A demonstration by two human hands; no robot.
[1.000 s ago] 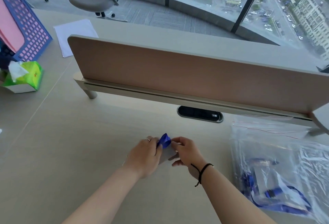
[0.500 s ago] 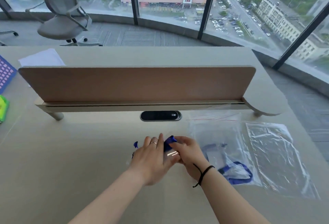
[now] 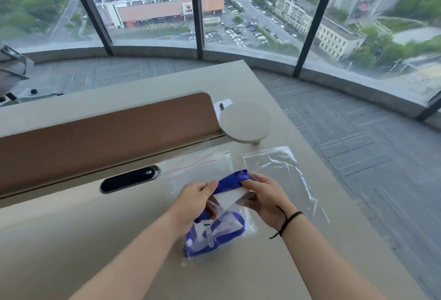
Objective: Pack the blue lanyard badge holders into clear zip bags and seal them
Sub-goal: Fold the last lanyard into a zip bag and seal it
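Observation:
A clear zip bag (image 3: 248,224) is lifted off the desk between both hands, with a blue lanyard badge holder (image 3: 210,235) inside its lower part. A loop of blue lanyard (image 3: 230,181) sticks out at the top, between my fingers. My left hand (image 3: 195,198) pinches the bag's left top corner. My right hand (image 3: 265,196) grips the right top corner and the lanyard's end. More clear zip bags lie flat behind: one (image 3: 281,168) to the right, another (image 3: 202,166) with a red line to the left.
A brown divider panel (image 3: 102,132) crosses the beige desk (image 3: 83,240) behind the hands, with a black cable slot (image 3: 128,178) below it. A round disc (image 3: 244,120) stands at the panel's right end. The desk edge falls off at the right, near the windows.
The view swung to the right. Both hands lifted the bag and moved right with it; the badge holder now hangs inside the bag, with only the lanyard loop sticking out.

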